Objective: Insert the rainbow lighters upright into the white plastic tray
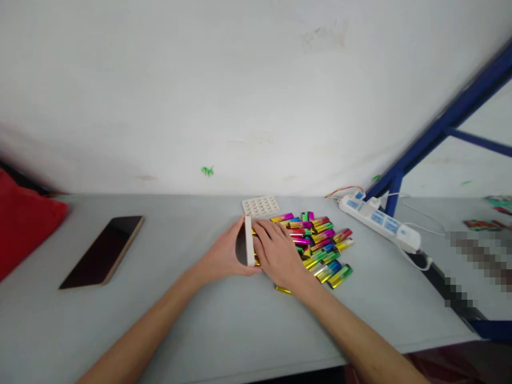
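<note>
A white tray (pixel 249 241) stands on edge near the middle of the table, seen nearly side-on. My left hand (pixel 224 249) grips it, thumb and fingers at its lower and upper ends. On the tray's right side, my right hand (pixel 276 249) has its fingers bent against yellow shiny pieces; what its fingertips hold is hidden. Just right of that hand lies a loose pile of shiny multicoloured cylinders (pixel 320 255). A second white tray (pixel 261 206) with rows of holes lies flat behind my hands, by the wall.
A dark phone-like slab (pixel 103 252) lies on the grey table (pixel 180 330) at the left, near a red cloth item (pixel 28 224). A white power strip (pixel 378 220) with cables lies at the right beside a blue metal frame (pixel 424 141).
</note>
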A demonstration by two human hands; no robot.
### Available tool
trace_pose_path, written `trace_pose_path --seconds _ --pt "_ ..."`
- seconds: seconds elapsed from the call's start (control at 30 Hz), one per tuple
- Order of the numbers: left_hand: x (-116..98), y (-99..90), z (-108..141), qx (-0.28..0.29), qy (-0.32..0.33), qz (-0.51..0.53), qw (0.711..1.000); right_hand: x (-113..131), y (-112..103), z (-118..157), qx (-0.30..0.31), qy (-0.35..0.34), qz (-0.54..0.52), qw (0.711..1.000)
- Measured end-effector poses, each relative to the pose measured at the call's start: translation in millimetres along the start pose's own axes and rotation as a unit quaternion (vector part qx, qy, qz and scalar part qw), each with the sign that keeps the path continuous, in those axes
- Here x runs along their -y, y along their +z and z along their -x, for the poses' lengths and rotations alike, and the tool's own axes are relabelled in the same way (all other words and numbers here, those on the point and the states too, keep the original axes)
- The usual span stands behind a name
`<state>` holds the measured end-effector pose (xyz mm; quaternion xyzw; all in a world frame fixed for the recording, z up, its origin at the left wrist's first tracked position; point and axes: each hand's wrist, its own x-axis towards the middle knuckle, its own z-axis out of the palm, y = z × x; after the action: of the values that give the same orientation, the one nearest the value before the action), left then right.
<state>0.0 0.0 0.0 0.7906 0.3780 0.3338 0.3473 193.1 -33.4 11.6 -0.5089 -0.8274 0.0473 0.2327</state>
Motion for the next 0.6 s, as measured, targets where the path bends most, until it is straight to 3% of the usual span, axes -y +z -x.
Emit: trace_pose_path --seconds 0.3,0.6 --pt "2 -2.1 4 0.014 -0.035 -0.020 0.999 -6 -3 2 -0.002 0.004 0.006 1.000" --pt "7 -2.8 3 0.010 -0.028 -0.006 1.000 -17 -7 5 -0.005 0.021 0.001 1.000"
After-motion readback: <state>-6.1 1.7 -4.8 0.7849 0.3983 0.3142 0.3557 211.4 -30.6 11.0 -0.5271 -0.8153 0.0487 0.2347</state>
